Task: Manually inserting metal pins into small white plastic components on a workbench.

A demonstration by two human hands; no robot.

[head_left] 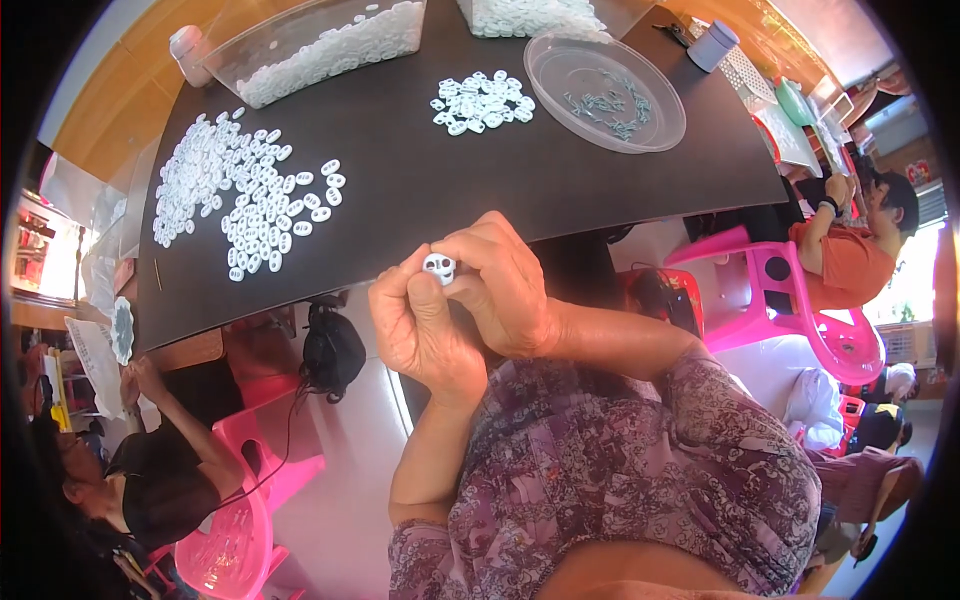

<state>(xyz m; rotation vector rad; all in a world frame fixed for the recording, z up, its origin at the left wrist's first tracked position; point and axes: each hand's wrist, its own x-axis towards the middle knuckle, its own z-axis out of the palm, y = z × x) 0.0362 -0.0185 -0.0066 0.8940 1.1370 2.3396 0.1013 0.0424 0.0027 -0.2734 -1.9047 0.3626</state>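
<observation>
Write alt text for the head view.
Two hands, left hand and right hand, pinch a small white piece together above the edge of a black table. White pieces lie in piles on it, beside a clear dish and a clear bin.

A dark tabletop (560, 190) fills the upper middle, set over a wooden floor (130, 100) that shows at the upper left. Pale floor (340, 470) lies below the table's near edge. Pink plastic chairs stand about: one at the right (790, 300), one at the lower left (240, 500). A red stool (670, 295) sits just under the table edge. Bright daylight comes through a window (915, 270) at the far right. Shelving (40, 255) stands at the left rim.
</observation>
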